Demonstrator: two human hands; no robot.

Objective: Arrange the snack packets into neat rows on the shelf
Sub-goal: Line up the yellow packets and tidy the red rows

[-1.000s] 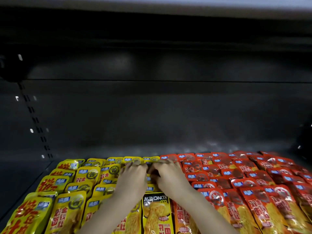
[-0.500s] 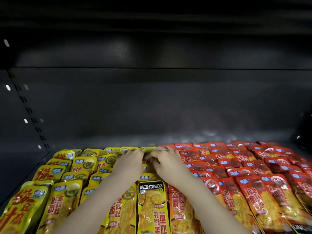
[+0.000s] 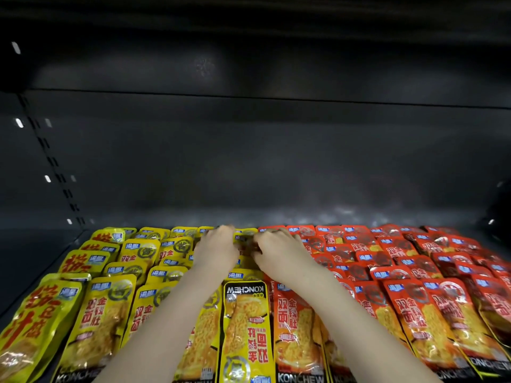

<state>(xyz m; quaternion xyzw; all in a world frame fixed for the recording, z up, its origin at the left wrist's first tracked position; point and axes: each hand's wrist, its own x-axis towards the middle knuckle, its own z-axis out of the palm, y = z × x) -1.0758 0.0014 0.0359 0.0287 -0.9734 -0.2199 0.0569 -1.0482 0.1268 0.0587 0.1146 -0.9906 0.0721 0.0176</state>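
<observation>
Reaching to the back edge of the shelf (image 3: 36,261), left hand (image 3: 218,251) and right hand (image 3: 279,254) curl their fingers round a yellow packet (image 3: 244,238) at the yellow-red seam. Likely light, limp, slick foil; gripping the sealed side edges seems safest.

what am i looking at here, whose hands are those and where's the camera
There is no machine: a person works with bare hands. The picture comes from a camera worn on their head, looking forward and down. A dark shelf holds overlapping snack packets, yellow packets on the left and red packets on the right. The left hand and right hand meet at the far row, fingers curled on a back yellow packet between them. How firm that grip is cannot be seen.
</observation>
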